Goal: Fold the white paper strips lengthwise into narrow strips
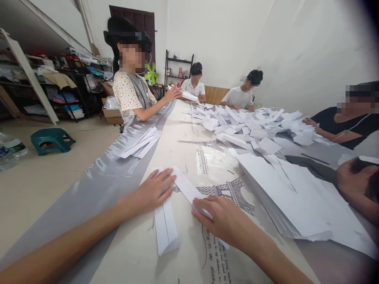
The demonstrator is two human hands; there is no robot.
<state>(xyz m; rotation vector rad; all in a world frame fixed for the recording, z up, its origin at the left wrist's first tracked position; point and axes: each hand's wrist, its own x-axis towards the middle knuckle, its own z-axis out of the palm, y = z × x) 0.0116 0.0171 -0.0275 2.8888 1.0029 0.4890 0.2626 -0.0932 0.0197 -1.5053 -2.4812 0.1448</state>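
My left hand [155,188] lies flat with its fingers stretched out across a long folded paper strip [166,230]. Its fingertips reach the far end of a second folded paper strip [188,187], which slants toward my right hand [220,217]. The thumb and fingers of that hand are closed on this second strip's near part, and some of the paper is hidden under the palm. Both strips rest on a white table cover [133,244] printed with Eiffel Towers. The first strip has a lengthwise crease and a slightly raised near end.
A stack of white sheets [296,201] lies at the right, with a heap of folded papers [245,124] beyond. More folded strips [142,144] sit at the left. Several people are around the table; one person's hands [174,94] hold paper. A green stool [52,138] stands on the floor.
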